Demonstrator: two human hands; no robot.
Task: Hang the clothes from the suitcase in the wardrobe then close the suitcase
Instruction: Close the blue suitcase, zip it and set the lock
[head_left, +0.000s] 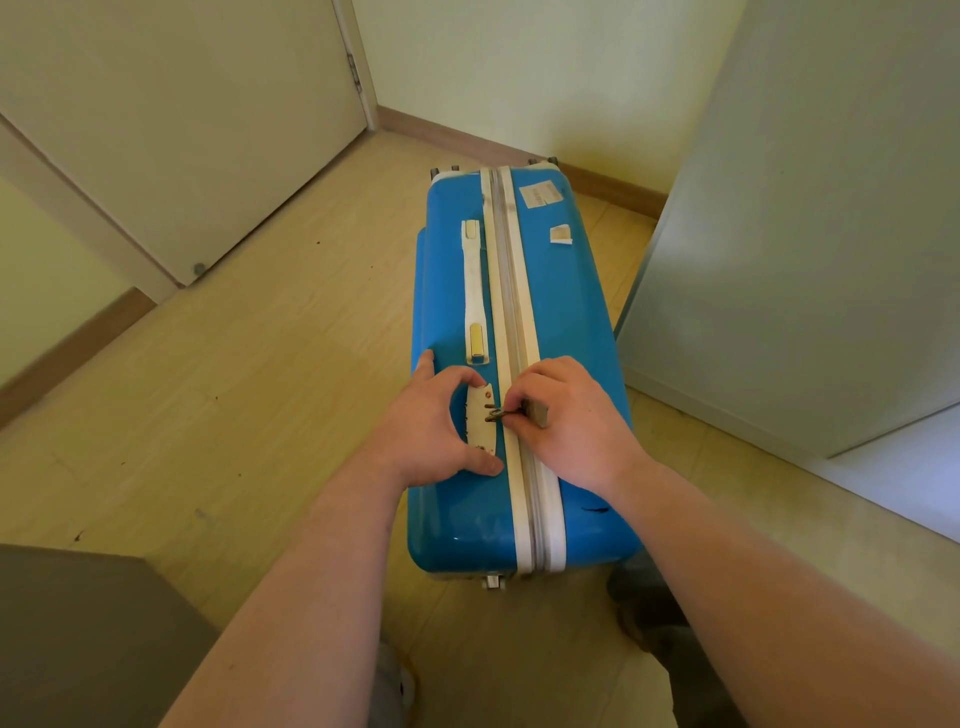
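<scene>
Zipped case (561, 312) on the floor (234, 389), lock (482, 423) being worked
Lock is being gripped by left hand (431, 431), pulls (497, 414) being pinched by right hand (566, 421); no clothes seen, so stage is unclear

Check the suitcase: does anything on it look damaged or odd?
Only light wear. The suitcase has two half-torn stickers near its far end and a black scuff near its close end. Its white handle looks grimy. Nothing is askew or spilled.
</scene>
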